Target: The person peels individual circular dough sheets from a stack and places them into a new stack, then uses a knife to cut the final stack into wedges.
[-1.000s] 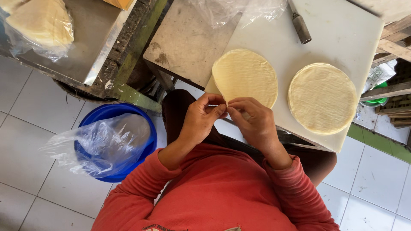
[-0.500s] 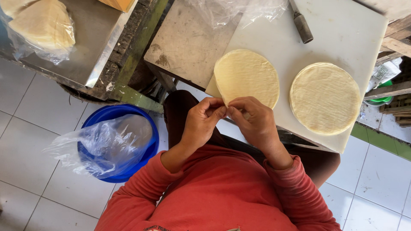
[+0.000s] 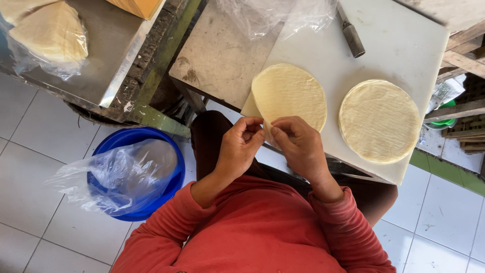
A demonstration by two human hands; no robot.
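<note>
Two pale round stacks of thin dough sheets lie on a white board (image 3: 404, 45). The left stack (image 3: 290, 93) is by my hands; the right stack (image 3: 379, 120) lies apart from them. My left hand (image 3: 241, 146) and my right hand (image 3: 298, 144) meet at the near edge of the left stack. Both pinch the edge of a thin sheet there, which is lifted slightly off the stack. My sleeves are red.
A blue bucket (image 3: 132, 174) lined with a clear plastic bag stands on the tiled floor at my left. A dark-handled tool (image 3: 349, 34) and crumpled clear plastic (image 3: 275, 17) lie at the board's far side. A bagged stack of sheets (image 3: 48, 35) rests on a metal surface, upper left.
My hands stay together at the near edge of the left stack, fingers shifting slightly. The sheet's edge now looks a little more lifted. Nothing else has moved.
</note>
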